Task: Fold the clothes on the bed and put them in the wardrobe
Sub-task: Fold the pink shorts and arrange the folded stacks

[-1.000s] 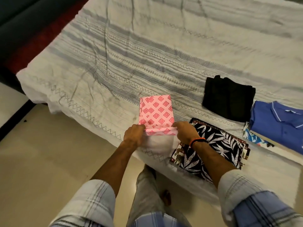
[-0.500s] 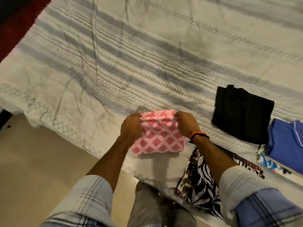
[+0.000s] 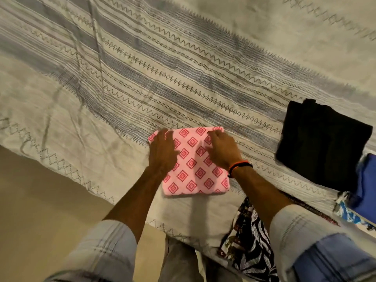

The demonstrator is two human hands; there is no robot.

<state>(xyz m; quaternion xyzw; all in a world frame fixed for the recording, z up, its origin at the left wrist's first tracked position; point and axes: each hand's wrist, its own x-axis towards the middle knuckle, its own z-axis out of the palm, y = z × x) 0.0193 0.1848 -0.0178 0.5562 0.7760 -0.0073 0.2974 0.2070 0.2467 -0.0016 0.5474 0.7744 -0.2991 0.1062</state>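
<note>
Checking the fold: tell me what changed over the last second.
Both hands lifted the pink cloth's near edge and folded it away onto itself. The left hand and right hand now press it flat, fingers straight. The black garment stayed put.

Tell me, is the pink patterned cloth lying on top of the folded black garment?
No, the pink cloth lies on the bedspread under both hands, well apart from the black garment off to its right.

blue shirt (image 3: 366,180): cut by right edge | leaf-print garment (image 3: 250,241): partly under right arm
</note>
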